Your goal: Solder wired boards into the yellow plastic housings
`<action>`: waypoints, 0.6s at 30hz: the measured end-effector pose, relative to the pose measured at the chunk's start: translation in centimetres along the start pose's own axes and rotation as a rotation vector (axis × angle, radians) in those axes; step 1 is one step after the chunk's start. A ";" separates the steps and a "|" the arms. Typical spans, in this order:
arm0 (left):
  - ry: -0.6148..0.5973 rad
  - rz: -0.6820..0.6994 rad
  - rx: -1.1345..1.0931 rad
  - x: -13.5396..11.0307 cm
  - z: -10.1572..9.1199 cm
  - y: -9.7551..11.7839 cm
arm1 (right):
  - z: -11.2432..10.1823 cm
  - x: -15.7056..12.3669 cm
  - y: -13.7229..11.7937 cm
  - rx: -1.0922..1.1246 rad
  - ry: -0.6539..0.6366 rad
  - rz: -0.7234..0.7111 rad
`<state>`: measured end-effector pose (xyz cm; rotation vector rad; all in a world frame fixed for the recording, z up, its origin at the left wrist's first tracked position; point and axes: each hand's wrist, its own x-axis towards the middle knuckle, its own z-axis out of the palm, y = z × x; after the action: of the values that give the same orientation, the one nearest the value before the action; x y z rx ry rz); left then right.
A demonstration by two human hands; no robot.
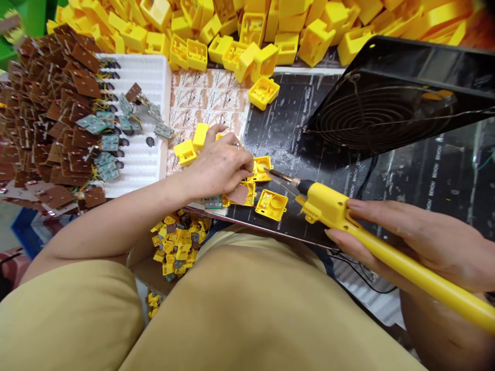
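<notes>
My right hand (pixel 421 237) is wrapped round a yellow soldering iron (pixel 332 206) with a wire feed near its front. The iron's tip reaches into a small yellow plastic case (pixel 263 169). My left hand (pixel 224 162), a ring on one finger, has its fingertips closed at that case's left edge; exactly what they pinch is partly hidden. Just below lies another yellow case (pixel 249 195) with a brown circuit board (pixel 237 195) over it. To the right of that sits an open case (pixel 271 204) with a round grille. Two yellow housings (pixel 185 153) stand behind my left hand.
A big heap of yellow housings (pixel 251 28) spans the back. Brown circuit boards (pixel 50 113) pile up at left beside a white ridged tray (pixel 143 170) with green boards. A black fan (pixel 371 113) stands at right. Below the table edge, a box holds yellow assemblies (pixel 180 245).
</notes>
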<state>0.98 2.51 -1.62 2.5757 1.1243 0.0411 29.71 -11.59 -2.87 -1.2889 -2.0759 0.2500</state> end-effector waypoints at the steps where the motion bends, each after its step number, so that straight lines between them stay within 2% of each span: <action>1: -0.019 -0.013 -0.004 0.0 0.0 0.1 | -0.1 0.3 -0.1 0.042 -0.003 -0.049; 4: -0.097 -0.064 -0.024 0.2 -0.3 0.5 | -0.3 1.1 -0.3 0.130 -0.007 -0.129; 9: -0.218 -0.100 0.003 1.3 -1.0 1.3 | -0.6 2.4 -0.5 0.151 -0.040 -0.206; 18: -0.260 -0.067 0.161 2.9 -1.5 2.1 | -0.4 3.7 -0.4 0.134 -0.027 -0.325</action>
<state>4.18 3.69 0.17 2.5824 1.1539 -0.4045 28.63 -8.68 -0.78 -0.8581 -2.2123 0.2566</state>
